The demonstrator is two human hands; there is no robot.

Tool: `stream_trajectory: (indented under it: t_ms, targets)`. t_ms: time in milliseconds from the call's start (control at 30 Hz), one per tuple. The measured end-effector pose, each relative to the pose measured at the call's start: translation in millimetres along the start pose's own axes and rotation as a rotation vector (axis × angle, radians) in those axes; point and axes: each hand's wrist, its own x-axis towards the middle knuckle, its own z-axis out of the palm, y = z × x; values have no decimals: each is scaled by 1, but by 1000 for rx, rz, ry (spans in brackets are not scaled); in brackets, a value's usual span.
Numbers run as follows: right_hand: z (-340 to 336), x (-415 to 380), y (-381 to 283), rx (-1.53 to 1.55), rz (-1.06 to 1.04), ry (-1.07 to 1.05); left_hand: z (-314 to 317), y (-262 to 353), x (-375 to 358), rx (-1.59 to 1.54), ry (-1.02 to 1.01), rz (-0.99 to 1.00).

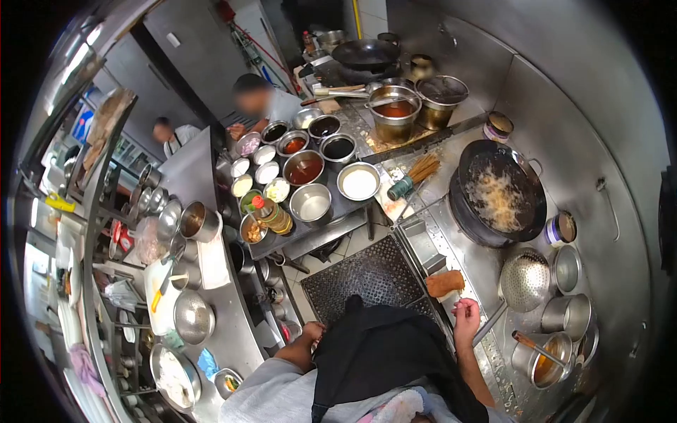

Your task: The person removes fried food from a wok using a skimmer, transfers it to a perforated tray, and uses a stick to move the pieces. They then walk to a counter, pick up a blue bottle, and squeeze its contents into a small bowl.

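Observation:
My right hand (465, 319) is above the stove's front edge with its fingers curled together; what they hold, if anything, is too small to make out. Just beyond it lies a folded brown cloth (445, 283). A perforated strainer (525, 279) rests to the right of that hand, its handle reaching down beside the wrist. My left hand (313, 330) hangs low beside the black apron (374, 359), its fingers mostly hidden. Food is frying in bubbling oil (495, 197) in a large black wok (462, 218) ahead on the right.
Bowls of sauces and toppings cover a steel stand (303, 243), with an oil bottle (273, 216) among them. A bamboo brush (416, 175) lies near the wok. Metal pots (566, 317) and a ladle (539, 350) are at right. Two people (271, 106) are behind the stand.

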Motion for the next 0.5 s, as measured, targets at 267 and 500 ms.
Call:
stream_trajectory:
  t_ms: [267,500]
  targets:
    - [6,-17,-27,2,-62,320,-103,177,121,-417,-172,149]
    - [-42,-102,-50,-144,-231,881,-74,466,133,20,-629,1137]
